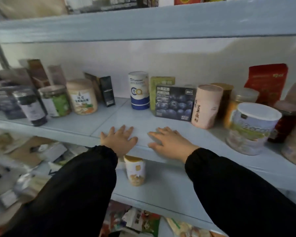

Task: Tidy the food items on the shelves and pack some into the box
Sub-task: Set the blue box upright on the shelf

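My left hand (119, 139) and my right hand (167, 142) lie flat, fingers spread, on the front of the pale blue middle shelf (135, 117), holding nothing. Behind them stand a white and blue canister (138, 90), a dark blueberry box (174, 102) and a pink tube (206, 106). To the left are a beige-lidded jar (82, 96), a green-labelled jar (55, 100) and a dark bottle (31, 106). A large white-lidded tin (251, 127) stands at the right.
On the shelf below, a small yellow-lidded tube (135, 170) stands under my left wrist. A red pouch (266, 82) leans at the back right. Small dark boxes (107, 90) stand at the back. Cardboard and loose packets (24, 151) fill the lower left.
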`<action>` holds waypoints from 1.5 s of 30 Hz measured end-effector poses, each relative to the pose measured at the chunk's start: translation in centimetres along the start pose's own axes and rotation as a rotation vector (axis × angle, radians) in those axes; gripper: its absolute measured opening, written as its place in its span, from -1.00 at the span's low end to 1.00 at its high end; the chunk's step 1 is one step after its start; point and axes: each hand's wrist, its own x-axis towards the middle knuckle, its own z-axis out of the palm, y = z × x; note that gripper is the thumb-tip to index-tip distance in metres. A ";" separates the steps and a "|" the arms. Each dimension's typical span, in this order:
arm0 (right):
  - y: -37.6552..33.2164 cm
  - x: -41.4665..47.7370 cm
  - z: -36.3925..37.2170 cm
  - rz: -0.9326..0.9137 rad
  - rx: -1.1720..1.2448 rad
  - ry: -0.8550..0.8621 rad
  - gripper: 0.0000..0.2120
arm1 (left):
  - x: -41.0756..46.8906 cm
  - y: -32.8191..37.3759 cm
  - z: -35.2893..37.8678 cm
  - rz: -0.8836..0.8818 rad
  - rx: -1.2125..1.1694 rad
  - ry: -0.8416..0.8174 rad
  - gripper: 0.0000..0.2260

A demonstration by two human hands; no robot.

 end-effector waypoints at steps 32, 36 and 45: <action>-11.8 35.8 0.6 0.249 0.534 0.384 -0.27 | 8.6 -19.5 -0.5 0.086 -0.144 0.243 -0.20; -11.6 36.7 1.0 0.261 0.561 0.420 -0.31 | 8.5 -19.8 -0.7 0.074 -0.135 0.229 -0.25; -11.2 29.8 1.5 0.093 0.783 0.567 -0.38 | 8.5 -19.4 -1.3 0.047 -0.105 0.171 -0.09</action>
